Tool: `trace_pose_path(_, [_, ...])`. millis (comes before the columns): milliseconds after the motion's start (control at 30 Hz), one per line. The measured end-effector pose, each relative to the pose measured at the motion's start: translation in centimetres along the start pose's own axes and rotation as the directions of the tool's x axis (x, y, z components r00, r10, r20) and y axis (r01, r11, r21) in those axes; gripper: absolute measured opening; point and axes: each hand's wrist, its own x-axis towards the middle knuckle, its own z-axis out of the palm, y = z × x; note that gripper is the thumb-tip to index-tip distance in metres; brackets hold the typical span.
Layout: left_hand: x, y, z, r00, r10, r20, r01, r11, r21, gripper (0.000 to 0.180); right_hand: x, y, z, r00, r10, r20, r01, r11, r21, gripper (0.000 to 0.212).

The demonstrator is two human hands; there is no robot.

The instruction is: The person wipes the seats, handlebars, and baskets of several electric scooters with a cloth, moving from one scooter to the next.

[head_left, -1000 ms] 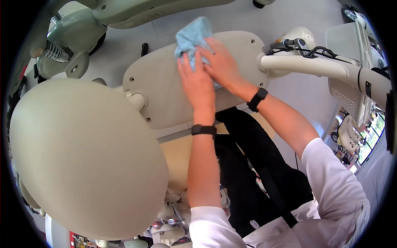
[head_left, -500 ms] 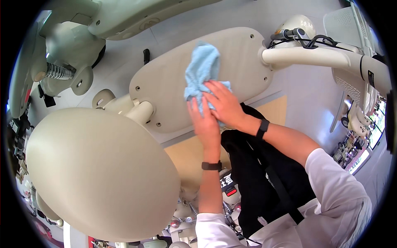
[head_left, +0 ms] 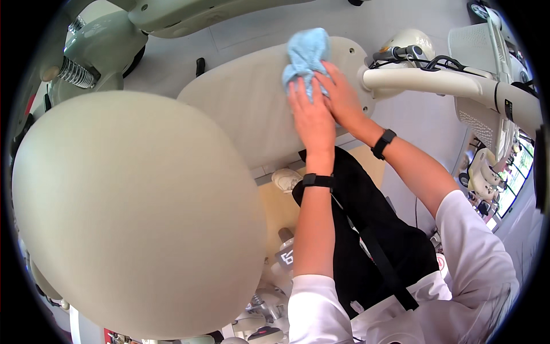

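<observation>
A light blue cloth lies bunched on the cream footboard of a scooter, toward its far right end. My left hand rests on the cloth's near edge, its fingers stretched out and slightly apart. Beside it, my right hand bends its fingers over the cloth's right side and grips it. The two hands touch or overlap at the fingers. Both thumbs are hard to make out. A large rounded cream seat fills the left and hides the footboard's near left end.
A cream steering column with cables runs off to the right of the footboard. Behind it stands a light perforated basket. Another pale green scooter with a coil spring stands at the upper left. A shoe shows below the footboard.
Both hands and the cloth have moved right and away from me along the footboard. The seat now looks larger and covers more of the view; a shoe has come into sight.
</observation>
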Motion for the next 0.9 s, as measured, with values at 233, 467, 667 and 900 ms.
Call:
trace_pose_path(233, [-7.8, -1.3, -2.8, 0.969, 0.090, 0.232, -0.081, 0.996, -0.048, 0.044, -9.5, -3.0, 0.0, 0.992, 0.119, 0.047, -0.119, 0.993, -0.009, 0.052])
trace_pose_path(467, [-6.1, -6.8, -10.1, 0.965, -0.229, -0.127, 0.250, 0.949, 0.190, 0.043, -0.1, -12.9, 6.6, 0.975, -0.214, 0.064, 0.165, 0.882, 0.442, 0.051])
trace_pose_path(667, [-1.4, -2.6, -3.0, 0.999, -0.042, 0.029, 0.041, 0.999, 0.032, 0.044, -1.6, -3.5, 3.2, 0.990, 0.068, -0.121, -0.052, 0.990, 0.128, 0.049])
trace_pose_path(900, [-3.8, 2.6, 2.5, 0.956, 0.164, 0.242, -0.140, 0.984, -0.111, 0.038, -10.2, 0.8, -0.2, 0.863, 0.480, -0.158, -0.474, 0.877, 0.074, 0.048])
